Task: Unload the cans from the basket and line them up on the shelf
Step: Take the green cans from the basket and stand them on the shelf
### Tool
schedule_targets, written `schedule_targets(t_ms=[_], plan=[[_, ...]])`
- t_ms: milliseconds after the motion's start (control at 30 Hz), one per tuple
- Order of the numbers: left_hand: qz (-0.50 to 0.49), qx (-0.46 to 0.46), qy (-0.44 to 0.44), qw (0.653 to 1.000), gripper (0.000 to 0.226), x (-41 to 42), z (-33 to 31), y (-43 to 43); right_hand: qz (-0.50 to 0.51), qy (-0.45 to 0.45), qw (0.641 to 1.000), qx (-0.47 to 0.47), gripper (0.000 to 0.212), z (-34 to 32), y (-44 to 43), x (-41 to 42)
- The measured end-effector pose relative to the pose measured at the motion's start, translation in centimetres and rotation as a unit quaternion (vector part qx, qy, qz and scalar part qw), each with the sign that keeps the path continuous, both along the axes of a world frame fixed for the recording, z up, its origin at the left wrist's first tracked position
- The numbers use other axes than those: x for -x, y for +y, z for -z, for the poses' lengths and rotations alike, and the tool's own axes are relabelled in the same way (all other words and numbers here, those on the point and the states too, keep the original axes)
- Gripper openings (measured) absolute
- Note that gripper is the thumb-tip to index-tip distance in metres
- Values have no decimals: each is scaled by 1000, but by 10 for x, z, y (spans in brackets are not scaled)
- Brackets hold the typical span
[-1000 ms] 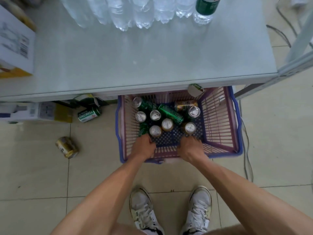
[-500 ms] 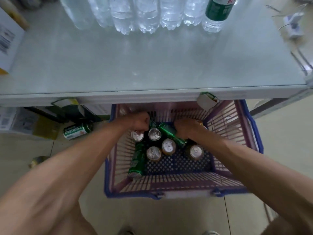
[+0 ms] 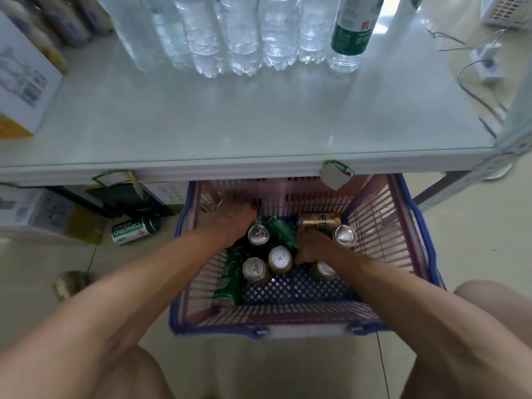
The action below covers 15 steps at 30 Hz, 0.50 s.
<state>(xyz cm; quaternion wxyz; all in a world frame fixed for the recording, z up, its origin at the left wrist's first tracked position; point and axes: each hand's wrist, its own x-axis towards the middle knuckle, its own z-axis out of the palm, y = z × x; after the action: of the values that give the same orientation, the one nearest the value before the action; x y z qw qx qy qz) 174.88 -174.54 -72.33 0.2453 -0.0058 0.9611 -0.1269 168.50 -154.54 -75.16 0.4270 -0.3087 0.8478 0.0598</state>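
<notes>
A pink basket with a blue rim [image 3: 293, 331] stands on the floor under the front edge of the pale shelf [image 3: 259, 125]. It holds several green and gold cans: upright ones with silver tops [image 3: 279, 258], a green can lying on its side [image 3: 230, 279] and a gold can lying at the back [image 3: 318, 220]. My left hand [image 3: 233, 218] is at the basket's back left corner, its fingers curled down over a mostly hidden can. My right hand [image 3: 312, 247] is in the middle, closed at the end of a lying green can [image 3: 280, 230].
Clear water bottles [image 3: 239, 38] and a green-labelled bottle [image 3: 351, 33] line the back of the shelf. A white box [image 3: 23, 82] sits at its left. A green can [image 3: 134, 230] and a blurred gold can [image 3: 72, 283] lie on the floor to the left. Cables and a socket [image 3: 486, 64] are at right.
Both hands went from the basket's near rim in among the cans. Since half a second ago the right hand has come nearer and closed by the lying green can.
</notes>
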Motion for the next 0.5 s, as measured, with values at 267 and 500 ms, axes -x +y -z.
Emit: schedule_targets(t_ms=[267,500], plan=[[38,132,-28,990,52,-3,-1,11,183,-97,978,31,46,-31,-9,12],[17,-12,38,999,57,-19,-27,0,236,-91,962,106,80,-80,-2,7]])
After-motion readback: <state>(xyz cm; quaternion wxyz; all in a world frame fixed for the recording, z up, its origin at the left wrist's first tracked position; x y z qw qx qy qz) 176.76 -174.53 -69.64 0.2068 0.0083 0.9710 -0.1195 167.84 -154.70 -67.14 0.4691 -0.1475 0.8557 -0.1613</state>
